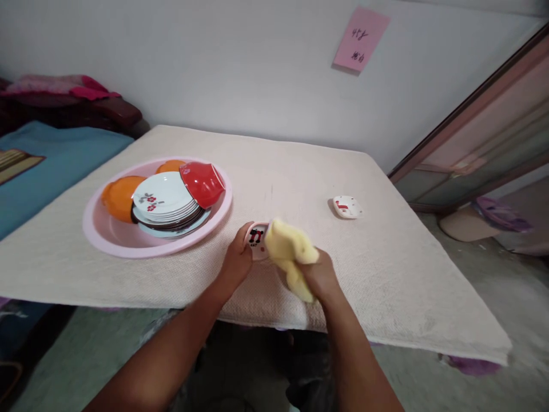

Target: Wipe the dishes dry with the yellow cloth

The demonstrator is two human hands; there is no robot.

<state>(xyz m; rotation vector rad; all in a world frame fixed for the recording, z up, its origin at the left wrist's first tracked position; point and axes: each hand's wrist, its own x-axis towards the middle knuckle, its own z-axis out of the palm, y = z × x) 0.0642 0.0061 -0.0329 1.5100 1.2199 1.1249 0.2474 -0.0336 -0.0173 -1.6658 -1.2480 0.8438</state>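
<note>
My left hand [237, 264] is closed around a small white dish with a black and red picture [257, 239], held just above the near edge of the table. My right hand [319, 276] grips a yellow cloth [289, 247] and presses it against that dish's right side. A second small white dish with a red mark [347, 206] lies on the tablecloth to the right, apart from both hands.
A pink basin [107, 232] at the left of the cloth-covered table [386, 274] holds a stack of flowered plates [165, 201], a red bowl [202, 182] and orange bowls [120, 195]. A bed with a blue cover [55, 160] stands left. A pink note [360, 39] hangs on the wall.
</note>
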